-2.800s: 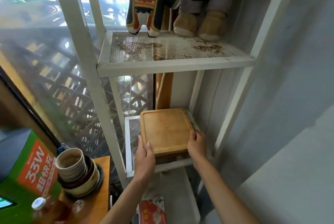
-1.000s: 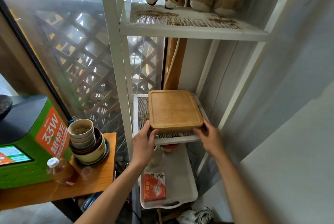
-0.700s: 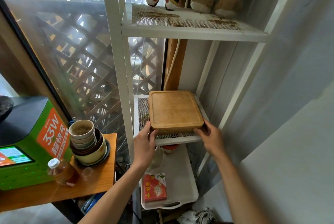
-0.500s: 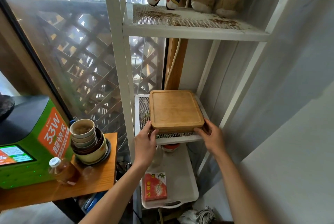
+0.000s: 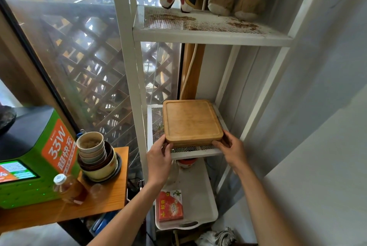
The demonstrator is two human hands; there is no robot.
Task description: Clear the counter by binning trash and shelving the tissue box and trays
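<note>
Both forearms reach up from the bottom of the view toward the middle mesh shelf (image 5: 189, 151) of a white metal rack. The left hand (image 5: 158, 159) curls at the near left corner of the square wooden tray (image 5: 191, 121), fingers touching its front edge at about 8 o'clock from the tray's centre. The right hand (image 5: 231, 149) grips the near right corner at about 4 o'clock, fingers curled against the tray's side. The tray lies flat on the mesh, pushed toward the shelf's right side.

Against the frame half a second ago, almost nothing differs: hands and tray sit in the same places. Compared with nearly three seconds ago, the tray lies squarer to the shelf, and both hands have slid from its sides to its front corners.

At 6 o'clock below, a white plastic tray (image 5: 200, 192) holds a red packet (image 5: 170, 206).
</note>
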